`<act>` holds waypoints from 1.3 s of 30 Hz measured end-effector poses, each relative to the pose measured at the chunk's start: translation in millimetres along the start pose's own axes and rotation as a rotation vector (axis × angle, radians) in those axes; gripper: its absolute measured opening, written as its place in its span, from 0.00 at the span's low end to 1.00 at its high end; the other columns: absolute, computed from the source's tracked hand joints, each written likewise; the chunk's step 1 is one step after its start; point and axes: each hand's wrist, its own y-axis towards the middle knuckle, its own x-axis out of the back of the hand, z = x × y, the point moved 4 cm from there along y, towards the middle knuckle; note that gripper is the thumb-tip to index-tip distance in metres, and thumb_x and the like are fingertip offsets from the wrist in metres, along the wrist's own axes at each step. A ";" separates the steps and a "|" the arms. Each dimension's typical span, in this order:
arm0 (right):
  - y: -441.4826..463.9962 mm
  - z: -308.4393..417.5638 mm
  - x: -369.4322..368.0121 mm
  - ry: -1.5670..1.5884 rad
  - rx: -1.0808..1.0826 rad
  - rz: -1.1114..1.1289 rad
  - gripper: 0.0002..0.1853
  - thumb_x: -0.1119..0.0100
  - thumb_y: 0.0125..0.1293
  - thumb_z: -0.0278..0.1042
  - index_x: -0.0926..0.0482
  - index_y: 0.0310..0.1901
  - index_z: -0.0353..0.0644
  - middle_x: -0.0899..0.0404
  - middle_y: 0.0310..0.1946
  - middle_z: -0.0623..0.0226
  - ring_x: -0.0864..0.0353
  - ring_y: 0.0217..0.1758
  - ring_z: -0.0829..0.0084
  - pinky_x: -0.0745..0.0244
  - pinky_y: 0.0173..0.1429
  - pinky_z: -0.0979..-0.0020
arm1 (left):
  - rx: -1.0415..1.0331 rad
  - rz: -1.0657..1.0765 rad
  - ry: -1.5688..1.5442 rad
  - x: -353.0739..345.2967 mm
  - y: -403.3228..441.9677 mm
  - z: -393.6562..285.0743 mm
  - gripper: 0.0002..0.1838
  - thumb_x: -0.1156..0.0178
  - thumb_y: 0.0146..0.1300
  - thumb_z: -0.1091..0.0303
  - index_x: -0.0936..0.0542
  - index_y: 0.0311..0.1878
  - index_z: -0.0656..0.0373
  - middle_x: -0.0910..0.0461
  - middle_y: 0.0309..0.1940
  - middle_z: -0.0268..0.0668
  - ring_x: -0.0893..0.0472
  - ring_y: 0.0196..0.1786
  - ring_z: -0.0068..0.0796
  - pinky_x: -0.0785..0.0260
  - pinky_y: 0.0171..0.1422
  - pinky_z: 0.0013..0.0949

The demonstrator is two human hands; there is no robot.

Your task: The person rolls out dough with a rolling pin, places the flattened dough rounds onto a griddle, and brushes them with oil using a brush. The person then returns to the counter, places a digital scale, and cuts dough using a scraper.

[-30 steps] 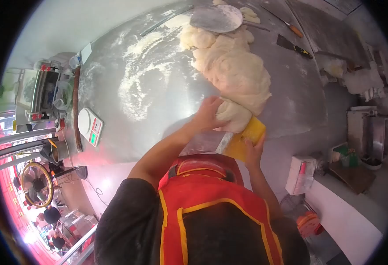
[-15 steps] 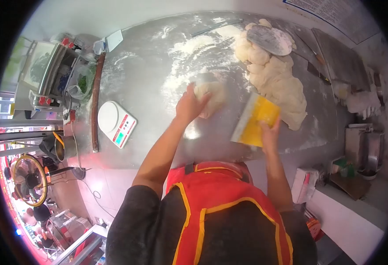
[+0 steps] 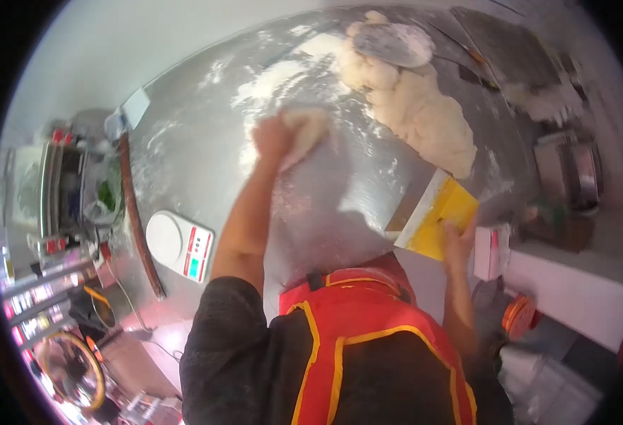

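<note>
Out over the floured metal tabletop point(image 3: 311, 227), my left hand point(image 3: 274, 139) has its fingers closed on a piece of dough point(image 3: 304, 134); both are slightly smeared by motion. The fingertips are partly hidden. My right hand point(image 3: 457, 242) grips a yellow dough scraper point(image 3: 439, 219) with a pale straight blade, held near the table's front edge. Beyond the scraper lies a large mass of dough point(image 3: 425, 117). A flour-dusted oval piece point(image 3: 394, 44) rests on its far end.
A white digital kitchen scale point(image 3: 166, 239) stands at the left, beside a long wooden rod point(image 3: 136, 212). Loose flour point(image 3: 276, 78) covers the far middle. A knife-like tool point(image 3: 478, 76) lies at the far right. A fan point(image 3: 74, 372) is at lower left.
My left hand has shifted left and away from me with the dough piece. My right hand and the scraper have moved right and nearer the front edge. The view has turned too.
</note>
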 end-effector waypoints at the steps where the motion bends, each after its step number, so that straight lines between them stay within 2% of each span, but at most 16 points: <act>1: -5.4 -1.0 13.4 -0.011 -0.006 -0.042 0.39 0.46 0.62 0.26 0.51 0.73 0.39 0.38 0.66 0.54 0.34 0.65 0.62 0.38 0.68 0.67 | -0.031 -0.064 0.188 10.1 12.4 -0.5 0.34 0.44 0.61 0.38 0.28 0.63 0.49 0.28 0.61 0.47 0.28 0.61 0.48 0.36 0.63 0.54; 3: -10.6 -17.3 44.0 0.029 0.036 -0.165 0.36 0.46 0.63 0.25 0.48 0.72 0.40 0.36 0.64 0.57 0.33 0.63 0.65 0.36 0.65 0.68 | -0.092 -0.374 0.342 -2.9 19.8 5.6 0.32 0.45 0.62 0.39 0.27 0.62 0.52 0.30 0.63 0.47 0.29 0.63 0.50 0.42 0.67 0.54; 6: -12.4 -54.0 90.7 0.080 0.006 -0.276 0.36 0.47 0.63 0.25 0.49 0.73 0.40 0.36 0.64 0.58 0.33 0.63 0.65 0.36 0.65 0.67 | -0.176 -0.214 -0.004 -26.3 -12.7 -7.7 0.32 0.43 0.62 0.42 0.28 0.63 0.54 0.33 0.65 0.50 0.34 0.67 0.52 0.47 0.70 0.55; 7: -9.8 -65.8 101.3 0.103 -0.017 -0.299 0.37 0.47 0.63 0.25 0.50 0.73 0.39 0.36 0.64 0.57 0.33 0.63 0.64 0.36 0.65 0.67 | -0.291 -0.273 -0.052 -27.1 -44.8 -23.5 0.34 0.39 0.60 0.44 0.30 0.63 0.56 0.36 0.67 0.52 0.38 0.69 0.55 0.47 0.71 0.55; 9: 2.0 -84.9 114.6 0.238 0.002 -0.290 0.36 0.47 0.64 0.24 0.49 0.72 0.39 0.35 0.63 0.58 0.32 0.63 0.65 0.36 0.65 0.67 | -0.453 -0.287 0.184 -40.8 -104.0 -51.7 0.39 0.36 0.57 0.47 0.34 0.67 0.56 0.42 0.71 0.52 0.44 0.72 0.58 0.52 0.72 0.59; 10: 6.3 -93.8 118.5 0.306 0.009 -0.284 0.35 0.47 0.64 0.24 0.48 0.72 0.39 0.35 0.63 0.58 0.32 0.62 0.65 0.36 0.65 0.67 | -0.544 -0.262 0.184 -45.6 -131.8 -62.9 0.40 0.35 0.55 0.49 0.35 0.68 0.56 0.45 0.72 0.50 0.47 0.74 0.55 0.54 0.73 0.61; 13: 36.4 -106.1 123.9 0.321 0.029 -0.314 0.32 0.46 0.64 0.23 0.44 0.70 0.39 0.34 0.61 0.59 0.31 0.61 0.66 0.35 0.64 0.67 | -0.603 -0.097 0.167 -61.1 -173.6 -76.9 0.38 0.34 0.54 0.52 0.34 0.67 0.56 0.45 0.73 0.47 0.48 0.75 0.54 0.55 0.73 0.61; 14: 45.3 -104.9 125.3 0.336 0.031 -0.304 0.32 0.45 0.64 0.24 0.44 0.69 0.38 0.33 0.60 0.59 0.31 0.60 0.66 0.35 0.64 0.67 | -0.574 -0.069 0.198 -63.5 -170.9 -75.1 0.37 0.33 0.52 0.56 0.32 0.66 0.56 0.42 0.72 0.45 0.46 0.74 0.54 0.53 0.73 0.59; 18: 65.0 -112.4 123.1 0.321 -0.003 -0.273 0.30 0.44 0.63 0.25 0.43 0.66 0.36 0.32 0.57 0.59 0.30 0.58 0.66 0.34 0.63 0.67 | -0.612 -0.295 -0.013 -50.5 -148.7 -64.3 0.37 0.31 0.50 0.63 0.32 0.66 0.56 0.39 0.68 0.49 0.39 0.69 0.54 0.46 0.71 0.52; 22: 64.4 -120.2 116.7 0.195 -0.064 -0.277 0.30 0.44 0.63 0.27 0.43 0.65 0.35 0.31 0.55 0.58 0.28 0.56 0.65 0.33 0.62 0.67 | -0.471 -0.398 0.053 -23.0 -138.1 -72.5 0.43 0.29 0.49 0.58 0.37 0.68 0.58 0.37 0.67 0.52 0.37 0.68 0.52 0.45 0.69 0.53; 25: 65.0 -129.9 108.3 0.255 -0.114 -0.275 0.28 0.44 0.62 0.25 0.39 0.64 0.38 0.30 0.54 0.58 0.28 0.57 0.66 0.30 0.59 0.65 | -0.358 -0.255 0.108 -40.9 -123.5 -61.7 0.45 0.29 0.51 0.56 0.40 0.70 0.59 0.37 0.66 0.52 0.37 0.68 0.51 0.45 0.69 0.52; 28: 68.6 -141.3 63.6 0.376 -0.140 -0.090 0.28 0.44 0.62 0.26 0.39 0.64 0.37 0.29 0.54 0.55 0.29 0.59 0.65 0.31 0.60 0.65 | -0.379 -0.281 0.109 -45.9 -120.6 -63.9 0.45 0.30 0.52 0.54 0.41 0.70 0.60 0.36 0.65 0.51 0.36 0.67 0.50 0.46 0.68 0.51; 30: 65.0 -114.8 20.9 -0.086 0.008 -0.089 0.30 0.46 0.64 0.31 0.42 0.65 0.33 0.30 0.55 0.51 0.27 0.57 0.62 0.29 0.57 0.66 | -0.385 -0.282 0.097 -44.7 -121.0 -66.2 0.44 0.31 0.53 0.54 0.40 0.69 0.61 0.35 0.64 0.51 0.35 0.66 0.50 0.45 0.68 0.51; 33: 52.1 -56.6 0.8 -0.117 0.145 -0.059 0.27 0.44 0.64 0.35 0.38 0.62 0.35 0.25 0.49 0.48 0.20 0.49 0.57 0.24 0.49 0.63 | -0.405 -0.280 0.081 -41.6 -120.5 -65.7 0.44 0.31 0.54 0.54 0.40 0.69 0.61 0.34 0.64 0.50 0.35 0.66 0.50 0.45 0.67 0.50; 36: 34.4 4.5 23.1 -0.256 0.181 0.022 0.21 0.44 0.65 0.35 0.34 0.56 0.38 0.20 0.40 0.47 0.17 0.41 0.49 0.23 0.43 0.57 | -0.421 -0.283 0.080 -42.7 -119.5 -64.3 0.43 0.31 0.54 0.54 0.39 0.69 0.61 0.33 0.63 0.49 0.34 0.65 0.49 0.44 0.66 0.49; 39: 20.1 12.8 9.9 -0.779 0.147 0.271 0.20 0.45 0.65 0.35 0.31 0.55 0.34 0.19 0.42 0.50 0.18 0.42 0.54 0.23 0.42 0.59 | -0.420 -0.270 0.055 -43.8 -115.1 -60.6 0.44 0.31 0.53 0.53 0.39 0.69 0.60 0.33 0.63 0.48 0.34 0.65 0.48 0.45 0.66 0.48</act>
